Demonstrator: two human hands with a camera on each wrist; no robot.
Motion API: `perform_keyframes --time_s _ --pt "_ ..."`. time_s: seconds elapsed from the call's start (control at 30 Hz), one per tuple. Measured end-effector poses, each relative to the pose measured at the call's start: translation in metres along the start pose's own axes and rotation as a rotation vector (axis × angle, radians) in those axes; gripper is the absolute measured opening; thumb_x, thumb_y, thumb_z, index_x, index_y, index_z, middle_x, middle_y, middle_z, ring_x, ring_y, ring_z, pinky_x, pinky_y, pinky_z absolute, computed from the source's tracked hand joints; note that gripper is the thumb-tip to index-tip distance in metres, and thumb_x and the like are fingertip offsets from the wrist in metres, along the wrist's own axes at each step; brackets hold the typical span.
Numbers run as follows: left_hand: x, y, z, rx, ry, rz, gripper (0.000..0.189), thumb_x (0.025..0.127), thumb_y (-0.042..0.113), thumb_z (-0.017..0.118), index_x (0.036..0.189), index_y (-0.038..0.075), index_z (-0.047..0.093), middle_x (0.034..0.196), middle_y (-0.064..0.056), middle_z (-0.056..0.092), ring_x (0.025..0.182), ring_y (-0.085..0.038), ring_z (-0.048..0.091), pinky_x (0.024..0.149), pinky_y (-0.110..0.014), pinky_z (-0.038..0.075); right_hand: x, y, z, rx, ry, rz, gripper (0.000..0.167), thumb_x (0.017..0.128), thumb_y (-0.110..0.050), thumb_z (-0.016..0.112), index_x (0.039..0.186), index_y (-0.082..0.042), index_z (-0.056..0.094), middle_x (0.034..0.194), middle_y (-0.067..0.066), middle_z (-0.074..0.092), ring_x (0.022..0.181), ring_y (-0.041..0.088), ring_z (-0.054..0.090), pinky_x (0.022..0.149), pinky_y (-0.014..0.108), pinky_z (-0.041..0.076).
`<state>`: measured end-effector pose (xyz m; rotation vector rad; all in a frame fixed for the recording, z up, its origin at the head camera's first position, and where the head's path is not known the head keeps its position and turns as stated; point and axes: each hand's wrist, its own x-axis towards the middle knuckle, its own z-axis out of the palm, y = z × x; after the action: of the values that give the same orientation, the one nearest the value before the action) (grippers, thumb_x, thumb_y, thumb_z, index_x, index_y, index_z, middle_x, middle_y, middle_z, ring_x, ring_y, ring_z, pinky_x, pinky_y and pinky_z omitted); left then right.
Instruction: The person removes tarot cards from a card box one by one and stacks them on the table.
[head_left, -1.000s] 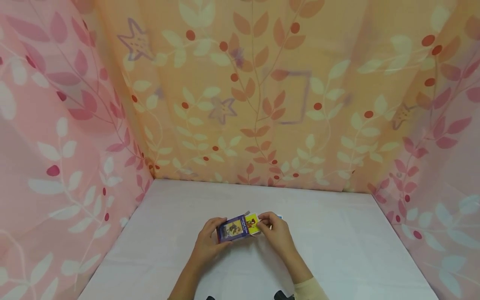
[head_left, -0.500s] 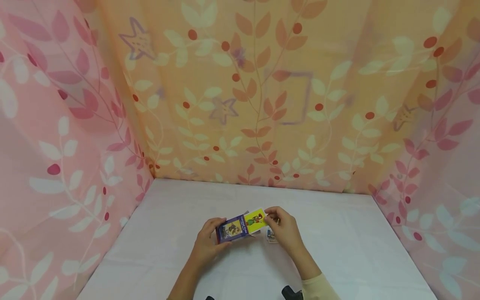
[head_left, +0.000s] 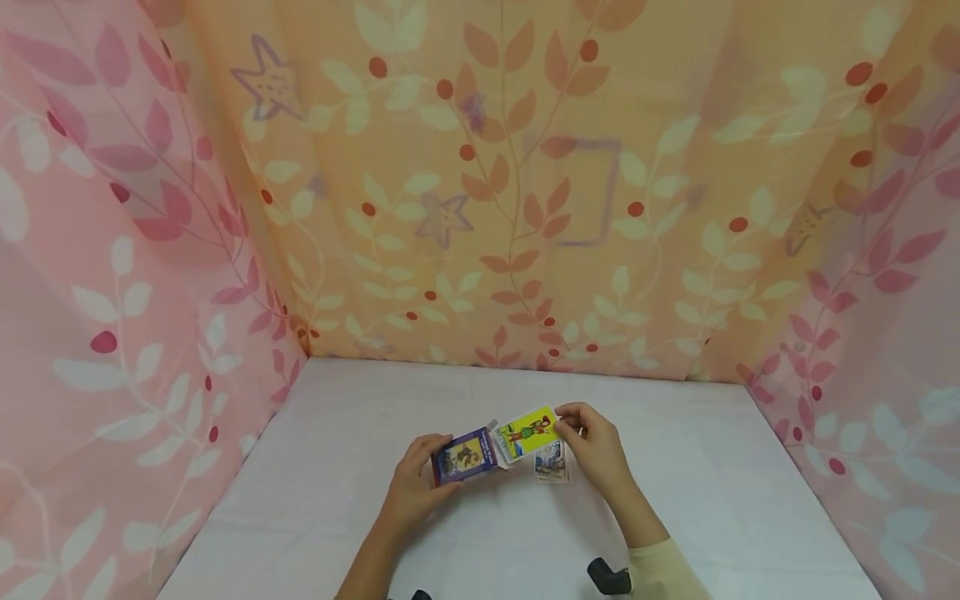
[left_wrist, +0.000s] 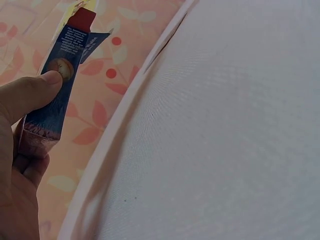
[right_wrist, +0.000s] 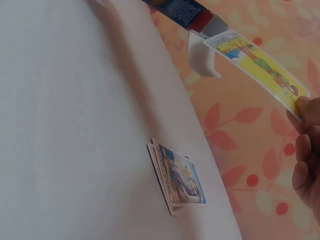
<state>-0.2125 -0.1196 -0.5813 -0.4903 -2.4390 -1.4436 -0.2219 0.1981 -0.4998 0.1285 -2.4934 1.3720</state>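
Observation:
My left hand (head_left: 414, 479) grips a dark blue card box (head_left: 465, 457) with a picture on its front, thumb along one narrow side. The box's end flaps stand open toward the right. Between thumb and fingers, my right hand (head_left: 596, 442) pinches the outer end of a yellow tarot card (head_left: 528, 433) showing a standing figure. The card's other end lies right at the box's open mouth. Below it, a small stack of cards (head_left: 551, 462) lies face up on the white table; the right wrist view shows this stack (right_wrist: 180, 175) slightly uneven.
A white cloth covers the table (head_left: 375, 400). Patterned curtains (head_left: 480, 208) with leaves enclose it at the back and both sides. Dark camera mounts (head_left: 609, 577) show at the wrists near the lower edge.
My right hand has moved right and slightly up, drawing the yellow card from the box. The card stack on the table has come into view. My left hand holds the box nearly still.

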Motion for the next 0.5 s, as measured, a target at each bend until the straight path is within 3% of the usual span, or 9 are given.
perform_keyframes --time_s 0.2,0.5 --pt "0.002 -0.001 0.0 -0.014 0.005 -0.006 0.08 0.067 0.015 0.096 0.138 0.028 0.062 0.136 0.009 0.058 0.132 -0.02 0.055 0.116 -0.049 0.042 0.009 0.01 -0.008 -0.025 -0.005 -0.007 0.015 0.095 -0.016 0.074 0.11 -0.014 0.071 0.089 -0.002 0.069 0.082 0.014 0.058 0.068 0.021 0.046" --pt "0.0 -0.003 0.0 0.013 0.001 0.0 0.08 0.068 0.017 0.096 0.139 0.026 0.061 0.136 0.005 0.058 0.132 -0.025 0.056 0.114 -0.052 0.043 0.023 0.022 -0.016 -0.043 -0.026 -0.002 0.016 0.095 -0.014 0.073 0.111 -0.012 0.071 0.09 0.001 0.068 0.081 0.016 0.058 0.067 0.023 0.045"
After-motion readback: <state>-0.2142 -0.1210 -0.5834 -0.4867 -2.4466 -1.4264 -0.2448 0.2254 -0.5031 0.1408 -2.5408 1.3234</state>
